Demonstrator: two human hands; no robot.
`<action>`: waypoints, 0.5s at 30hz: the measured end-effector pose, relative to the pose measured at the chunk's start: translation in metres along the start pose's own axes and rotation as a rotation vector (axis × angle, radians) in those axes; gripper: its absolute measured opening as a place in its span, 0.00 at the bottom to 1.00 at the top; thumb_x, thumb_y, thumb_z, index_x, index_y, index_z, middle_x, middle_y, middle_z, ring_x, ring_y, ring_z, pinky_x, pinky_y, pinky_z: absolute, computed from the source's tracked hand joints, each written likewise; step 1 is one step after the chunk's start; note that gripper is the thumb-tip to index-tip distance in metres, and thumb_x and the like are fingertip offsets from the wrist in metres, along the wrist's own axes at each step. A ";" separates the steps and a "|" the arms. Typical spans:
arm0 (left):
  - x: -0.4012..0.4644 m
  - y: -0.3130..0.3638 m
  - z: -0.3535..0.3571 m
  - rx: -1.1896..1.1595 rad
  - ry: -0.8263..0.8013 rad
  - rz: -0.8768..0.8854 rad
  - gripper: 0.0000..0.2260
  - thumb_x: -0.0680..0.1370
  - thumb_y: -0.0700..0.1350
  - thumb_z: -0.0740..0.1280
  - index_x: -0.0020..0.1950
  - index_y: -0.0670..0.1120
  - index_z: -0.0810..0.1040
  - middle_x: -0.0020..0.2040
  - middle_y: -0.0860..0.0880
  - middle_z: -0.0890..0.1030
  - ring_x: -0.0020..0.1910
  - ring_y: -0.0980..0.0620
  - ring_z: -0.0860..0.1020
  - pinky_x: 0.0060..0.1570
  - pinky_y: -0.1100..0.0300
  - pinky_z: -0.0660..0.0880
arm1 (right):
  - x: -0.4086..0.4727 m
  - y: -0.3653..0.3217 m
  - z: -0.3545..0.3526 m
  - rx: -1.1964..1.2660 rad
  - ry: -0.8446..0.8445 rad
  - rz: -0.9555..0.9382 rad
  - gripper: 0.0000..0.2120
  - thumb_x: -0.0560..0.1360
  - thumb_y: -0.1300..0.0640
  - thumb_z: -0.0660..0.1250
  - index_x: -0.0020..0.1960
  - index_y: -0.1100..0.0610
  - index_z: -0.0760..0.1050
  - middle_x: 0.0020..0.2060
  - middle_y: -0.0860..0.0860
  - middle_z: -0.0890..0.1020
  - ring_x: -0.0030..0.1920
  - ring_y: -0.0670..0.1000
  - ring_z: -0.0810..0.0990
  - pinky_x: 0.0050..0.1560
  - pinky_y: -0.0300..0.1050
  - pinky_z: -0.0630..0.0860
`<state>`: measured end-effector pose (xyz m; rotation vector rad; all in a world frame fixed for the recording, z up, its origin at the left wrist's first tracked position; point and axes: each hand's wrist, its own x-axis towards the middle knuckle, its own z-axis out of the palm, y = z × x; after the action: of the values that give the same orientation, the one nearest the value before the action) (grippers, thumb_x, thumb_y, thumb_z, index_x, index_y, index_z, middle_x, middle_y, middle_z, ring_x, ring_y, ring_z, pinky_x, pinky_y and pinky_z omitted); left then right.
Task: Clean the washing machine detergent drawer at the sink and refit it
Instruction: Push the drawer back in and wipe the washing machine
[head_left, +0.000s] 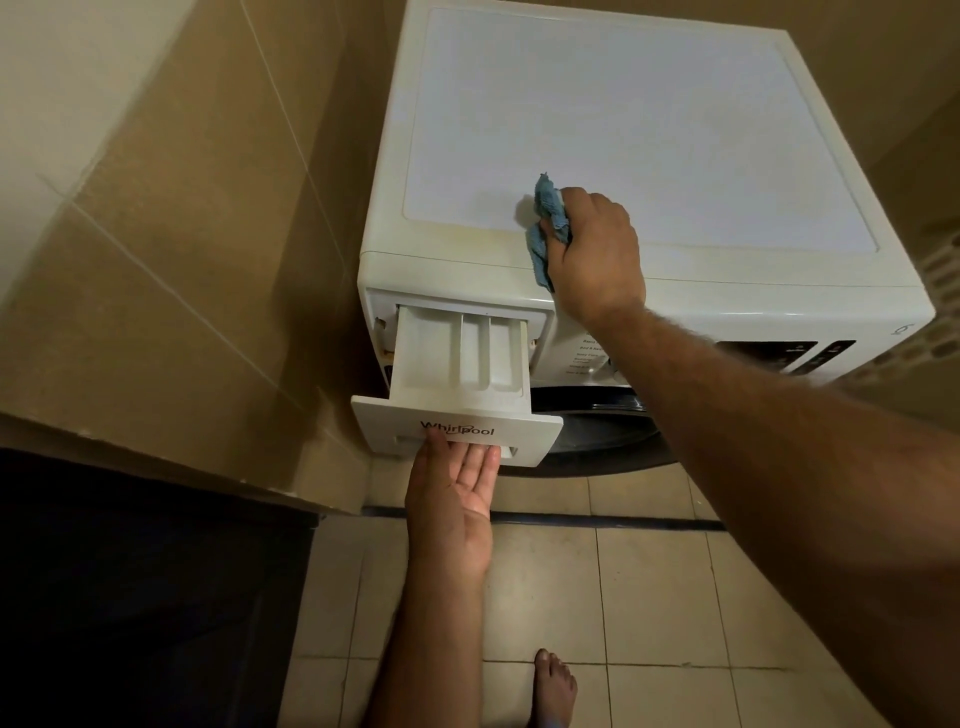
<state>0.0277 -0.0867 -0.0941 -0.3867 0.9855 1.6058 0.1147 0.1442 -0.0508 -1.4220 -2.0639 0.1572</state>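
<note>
While half out, white drawer shows three clean compartments.

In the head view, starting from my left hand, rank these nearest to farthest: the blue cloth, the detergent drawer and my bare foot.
From the left hand:
1. Detergent drawer, touching the fingertips.
2. Bare foot, on the floor below.
3. Blue cloth, up on the machine top.
</note>
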 end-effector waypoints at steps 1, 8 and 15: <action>0.003 0.003 0.003 0.020 0.014 -0.005 0.18 0.77 0.50 0.66 0.66 0.45 0.74 0.59 0.42 0.83 0.57 0.46 0.82 0.54 0.53 0.81 | 0.000 0.000 0.000 0.000 0.001 -0.001 0.10 0.79 0.55 0.58 0.52 0.59 0.75 0.44 0.56 0.79 0.45 0.57 0.74 0.43 0.46 0.64; 0.035 0.022 0.038 0.144 0.163 -0.072 0.24 0.73 0.55 0.72 0.62 0.42 0.75 0.53 0.45 0.80 0.52 0.50 0.80 0.44 0.55 0.79 | 0.000 -0.001 -0.002 -0.004 0.006 -0.004 0.09 0.78 0.57 0.59 0.52 0.59 0.75 0.44 0.56 0.79 0.44 0.57 0.74 0.43 0.46 0.64; 0.069 0.024 0.078 0.237 0.162 -0.111 0.23 0.72 0.64 0.68 0.46 0.44 0.74 0.33 0.51 0.70 0.33 0.57 0.71 0.41 0.56 0.78 | 0.000 -0.001 -0.001 -0.018 0.009 -0.002 0.08 0.78 0.58 0.60 0.52 0.59 0.76 0.44 0.56 0.79 0.44 0.56 0.74 0.42 0.46 0.65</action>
<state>0.0050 0.0178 -0.0872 -0.4050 1.2412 1.3560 0.1144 0.1434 -0.0498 -1.4286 -2.0648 0.1315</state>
